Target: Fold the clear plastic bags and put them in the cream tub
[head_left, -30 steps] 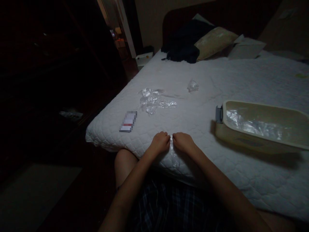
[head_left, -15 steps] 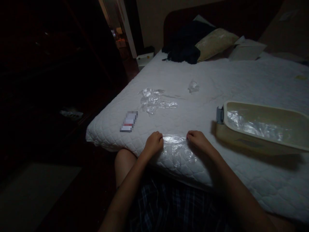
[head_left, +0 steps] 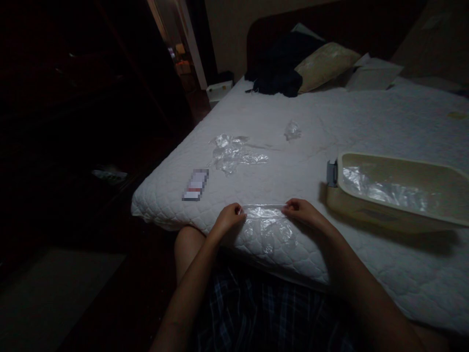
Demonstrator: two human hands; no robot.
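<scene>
Stretching clear plastic bag (head_left: pixel 269 226) between left hand (head_left: pixel 229 219), right hand (head_left: pixel 301 211), mattress edge (head_left: pixel 293 259)

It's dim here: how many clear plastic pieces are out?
4: one sheet stretched between the left hand and right hand, a crumpled heap beyond, a small wad farther back, a piece in the beige bin. The heap may hide more.
</scene>
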